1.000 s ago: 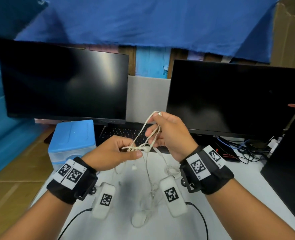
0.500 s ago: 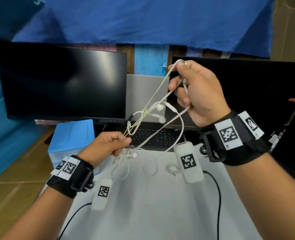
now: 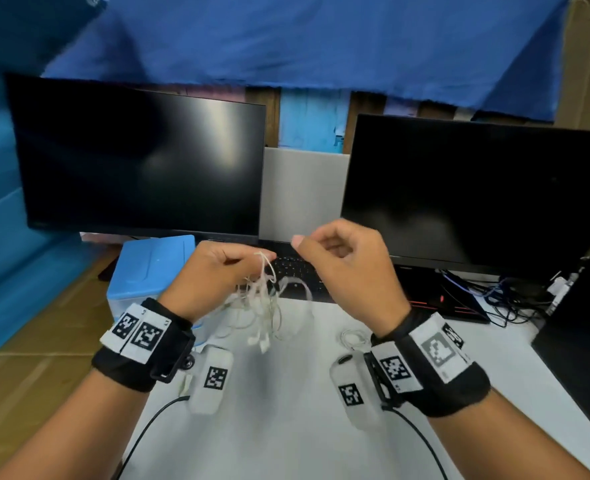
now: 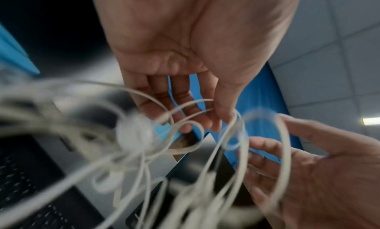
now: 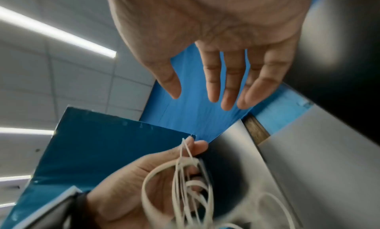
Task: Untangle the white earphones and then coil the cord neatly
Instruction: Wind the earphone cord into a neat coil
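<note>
- White earphones (image 3: 264, 306): loose tangle of loops, hanging in the air above the table (image 3: 286, 427) in front of the keyboard (image 3: 297, 271). Buds dangle at the bottom of the bunch; cord is motion-blurred in the wrist views.
- Left hand (image 3: 214, 275): thumb and fingertips pinch several strands at the top of the bunch and carry all of its weight.
- Right hand (image 3: 349, 268): released. Right wrist view shows the fingers straight and spread with nothing in them. In the left wrist view 1 loop passes close by its fingers; contact cannot be told.
- Step, as I judge it: untangling, not finished. Loops cross each other; no coiling started.
- Next move likely needs the right hand to pick 1 free end, a bud or the plug, and draw it out through the loops while the left keeps the pinch. Pull gently, since a hard tug could tighten a knot.
- Around: 2 dark monitors (image 3: 141, 161) behind, blue box (image 3: 151, 268) at left, a second small white cord (image 3: 352, 339) lying on the table near the right wrist.
</note>
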`<action>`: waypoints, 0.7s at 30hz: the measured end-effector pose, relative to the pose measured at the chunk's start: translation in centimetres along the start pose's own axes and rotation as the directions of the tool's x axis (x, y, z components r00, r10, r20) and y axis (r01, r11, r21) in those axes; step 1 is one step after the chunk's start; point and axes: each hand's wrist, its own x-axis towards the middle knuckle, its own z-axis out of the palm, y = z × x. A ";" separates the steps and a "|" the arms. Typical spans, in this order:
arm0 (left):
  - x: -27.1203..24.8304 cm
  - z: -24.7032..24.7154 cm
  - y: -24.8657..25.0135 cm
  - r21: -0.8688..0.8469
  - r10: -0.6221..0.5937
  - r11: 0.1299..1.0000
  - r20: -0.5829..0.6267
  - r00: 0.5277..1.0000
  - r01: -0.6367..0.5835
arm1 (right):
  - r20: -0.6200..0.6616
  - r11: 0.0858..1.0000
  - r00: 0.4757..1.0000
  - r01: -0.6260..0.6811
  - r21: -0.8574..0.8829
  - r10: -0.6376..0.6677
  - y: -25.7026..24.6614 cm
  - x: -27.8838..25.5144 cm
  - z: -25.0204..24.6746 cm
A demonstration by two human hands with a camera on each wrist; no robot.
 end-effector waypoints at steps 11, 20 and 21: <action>-0.1 -0.6 0.3 0.085 -0.014 0.996 0.114 0.993 0.005 | 0.278 0.959 0.942 -0.238 0.154 0.188 1.4 0.5 2.6; 0.3 -1.5 -0.3 0.090 -0.093 0.993 0.159 0.983 0.079 | 0.349 0.865 0.872 -0.439 0.245 0.344 1.7 1.1 1.3; 0.2 -1.3 -0.2 0.043 -0.103 0.994 0.172 0.980 0.097 | 0.360 0.857 0.862 -0.456 0.242 0.357 1.9 1.1 1.3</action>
